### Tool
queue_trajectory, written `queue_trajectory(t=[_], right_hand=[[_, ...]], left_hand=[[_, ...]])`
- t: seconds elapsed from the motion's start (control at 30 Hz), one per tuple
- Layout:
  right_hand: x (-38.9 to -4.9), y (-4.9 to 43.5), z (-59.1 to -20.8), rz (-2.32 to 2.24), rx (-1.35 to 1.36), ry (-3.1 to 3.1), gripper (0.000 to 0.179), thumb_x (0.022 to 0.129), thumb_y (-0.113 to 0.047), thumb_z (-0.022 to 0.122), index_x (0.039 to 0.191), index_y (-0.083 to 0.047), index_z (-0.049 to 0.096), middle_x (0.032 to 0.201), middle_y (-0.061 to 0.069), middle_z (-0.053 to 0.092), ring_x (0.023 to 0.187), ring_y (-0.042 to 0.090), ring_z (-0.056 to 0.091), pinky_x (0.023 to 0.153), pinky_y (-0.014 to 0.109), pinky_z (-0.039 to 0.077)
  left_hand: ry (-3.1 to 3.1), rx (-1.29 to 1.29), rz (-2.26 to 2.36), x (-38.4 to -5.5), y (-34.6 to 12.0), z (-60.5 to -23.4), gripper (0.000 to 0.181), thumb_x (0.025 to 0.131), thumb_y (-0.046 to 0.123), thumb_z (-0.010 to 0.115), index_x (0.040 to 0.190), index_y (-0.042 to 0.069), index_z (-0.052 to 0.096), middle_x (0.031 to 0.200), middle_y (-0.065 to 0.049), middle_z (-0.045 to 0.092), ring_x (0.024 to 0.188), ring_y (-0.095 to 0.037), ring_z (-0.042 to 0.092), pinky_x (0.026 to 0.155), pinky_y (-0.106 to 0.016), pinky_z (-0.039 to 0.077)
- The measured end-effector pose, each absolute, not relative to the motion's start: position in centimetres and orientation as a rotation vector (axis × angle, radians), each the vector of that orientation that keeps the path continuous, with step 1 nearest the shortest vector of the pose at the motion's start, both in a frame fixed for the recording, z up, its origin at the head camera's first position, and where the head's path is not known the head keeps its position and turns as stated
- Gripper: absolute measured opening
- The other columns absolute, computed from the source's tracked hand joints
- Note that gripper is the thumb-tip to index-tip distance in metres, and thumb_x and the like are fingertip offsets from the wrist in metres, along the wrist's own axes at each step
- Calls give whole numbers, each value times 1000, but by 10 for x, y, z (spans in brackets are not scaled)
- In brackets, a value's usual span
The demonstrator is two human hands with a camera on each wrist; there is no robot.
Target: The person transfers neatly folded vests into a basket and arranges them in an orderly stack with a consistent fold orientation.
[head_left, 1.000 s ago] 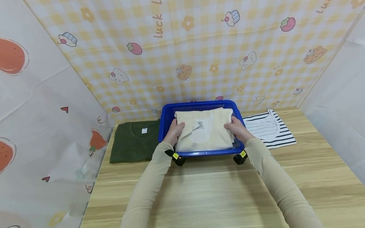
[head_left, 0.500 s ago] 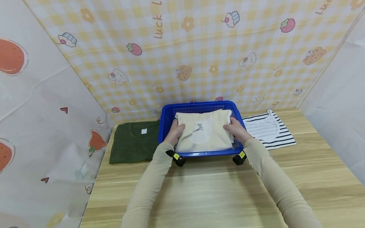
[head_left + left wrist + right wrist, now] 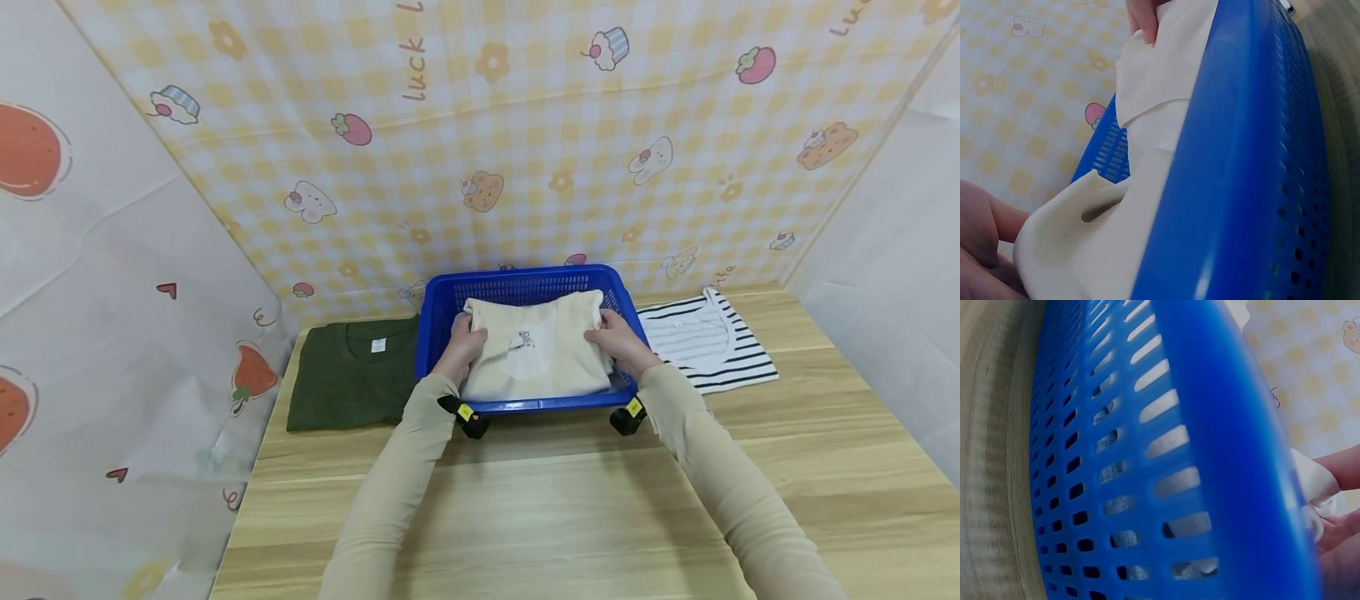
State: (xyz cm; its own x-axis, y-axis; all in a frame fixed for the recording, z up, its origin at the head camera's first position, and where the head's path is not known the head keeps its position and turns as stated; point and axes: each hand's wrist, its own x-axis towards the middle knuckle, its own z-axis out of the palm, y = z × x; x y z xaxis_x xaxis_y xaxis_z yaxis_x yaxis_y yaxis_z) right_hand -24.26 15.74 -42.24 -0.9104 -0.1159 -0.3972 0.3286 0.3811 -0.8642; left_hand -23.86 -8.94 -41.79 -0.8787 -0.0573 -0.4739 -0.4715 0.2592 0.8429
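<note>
Against a yellow-checked backdrop (image 3: 491, 129), a blue basket (image 3: 540, 405) sits on the wood-grain counter (image 3: 525, 508) between a folded green shirt (image 3: 341, 385) and a striped shirt (image 3: 693, 340). The fingers (image 3: 1141, 25) of the left hand (image 3: 461, 350) and right hand (image 3: 621, 342) pinch opposite sides of the cream shirt (image 3: 555, 371) inside the basket.

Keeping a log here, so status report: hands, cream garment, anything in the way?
Left hand, right hand: gripping opposite sides of cream garment. Garment's lower part inside blue basket. Nothing visible blocking from above.
</note>
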Motion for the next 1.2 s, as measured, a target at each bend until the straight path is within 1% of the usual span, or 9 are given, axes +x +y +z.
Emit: queue_trajectory(t=[0.1, 0.27, 0.47, 0.67, 0.93, 1.2], right_hand=[[-242, 158, -422, -1541, 175, 2256, 56, 94, -8, 40, 142, 4, 13, 137, 26, 29, 121, 36, 38, 99, 47, 35], [-242, 157, -423, -1537, 171, 2248, 55, 94, -7, 41, 140, 4, 15, 136, 27, 30, 120, 37, 38, 99, 48, 35], [-241, 159, -423, -1514, 149, 2241, 56, 94, -8, 42, 141, 5, 13, 136, 27, 28, 122, 37, 36, 99, 48, 34], [-241, 160, -424, -1502, 127, 2217, 58, 93, -9, 43, 141, 4, 11, 136, 28, 29, 122, 38, 36, 99, 50, 34], [-240, 161, -422, -1488, 108, 2190, 61, 94, -10, 41, 142, 4, 6, 141, 29, 22, 126, 39, 31, 101, 50, 31], [-238, 163, -414, -1481, 104, 2187, 68, 94, -9, 41, 143, 4, -6, 146, 30, 7, 131, 41, 20, 105, 50, 24]], left_hand=[[2182, -494, 1640, -238, -89, -419, 54, 96, 17, 38, 146, 17, 16, 149, -9, 16, 134, -28, 21, 108, -43, 21], [2183, -489, 1626, -238, -89, -420, 55, 96, 15, 37, 146, 16, 15, 151, -9, 13, 136, -27, 15, 109, -42, 18], [2178, -474, 1608, -238, -90, -418, 57, 96, 14, 36, 147, 16, 11, 152, -8, 7, 138, -25, 7, 111, -41, 13], [2181, -492, 1586, -238, -90, -418, 57, 96, 15, 36, 147, 16, 10, 152, -7, 5, 138, -25, 5, 111, -41, 12], [2182, -522, 1551, -238, -89, -414, 58, 96, 18, 36, 147, 14, 8, 152, -8, 4, 138, -25, 4, 111, -40, 11], [2180, -534, 1542, -236, -87, -410, 59, 97, 21, 36, 147, 14, 6, 152, -7, 3, 138, -25, 1, 111, -41, 9]])
